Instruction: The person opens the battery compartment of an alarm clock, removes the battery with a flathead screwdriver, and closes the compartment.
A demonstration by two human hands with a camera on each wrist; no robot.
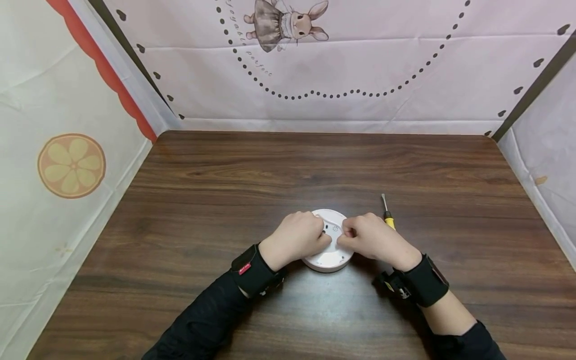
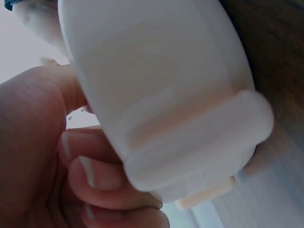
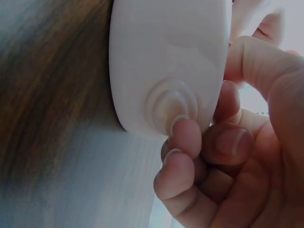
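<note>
A round white plastic device lies on the table, with a cluster of small holes and some dark openings on its upper face. My left hand holds it from the left, fingers curled and thumb over the face. From the right, my right hand has its fingers bent at the rim and its thumb near the middle. The left wrist view shows a rounded bar jutting from the device's side. In the right wrist view, fingertips touch a round stepped knob. Whether something small sits between the thumbs and forefingers is hidden.
A screwdriver with a yellow and black handle lies just beyond my right hand, partly covered by it. Dark wood-grain table surrounds the device. Printed white cloth hangs behind the table and along both sides.
</note>
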